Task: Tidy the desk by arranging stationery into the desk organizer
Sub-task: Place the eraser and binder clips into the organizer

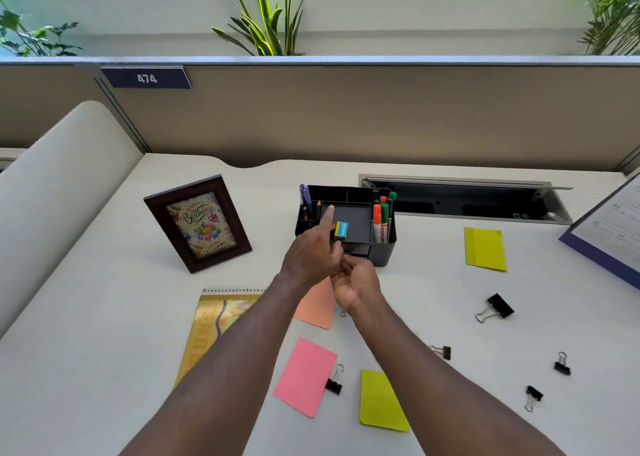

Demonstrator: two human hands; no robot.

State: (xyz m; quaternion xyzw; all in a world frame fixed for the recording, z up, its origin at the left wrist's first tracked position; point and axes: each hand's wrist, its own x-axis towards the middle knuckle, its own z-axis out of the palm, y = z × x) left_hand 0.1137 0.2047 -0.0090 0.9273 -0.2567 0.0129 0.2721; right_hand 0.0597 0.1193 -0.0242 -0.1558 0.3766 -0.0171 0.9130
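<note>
Our left hand (pixel 311 253) seems to pinch the small box (pixel 341 230), index finger straight, over the organizer (pixel 385 253), above its middle tray (pixel 356 214). We should lower it flat before letting go. Our right hand (pixel 356 282) curls its grip at the organizer's front drawer (pixel 360 250); whether it holds anything, we cannot tell.

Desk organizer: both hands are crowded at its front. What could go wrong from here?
1. The left hand seems to pinch the yellow-and-blue box by one edge over the tray of the desk organizer; it could slip and land askew.
2. The right hand curls at the drawer; a tug may drag the organizer and topple the markers.
3. Both forearms pass over the orange note; they could sweep it away.
</note>
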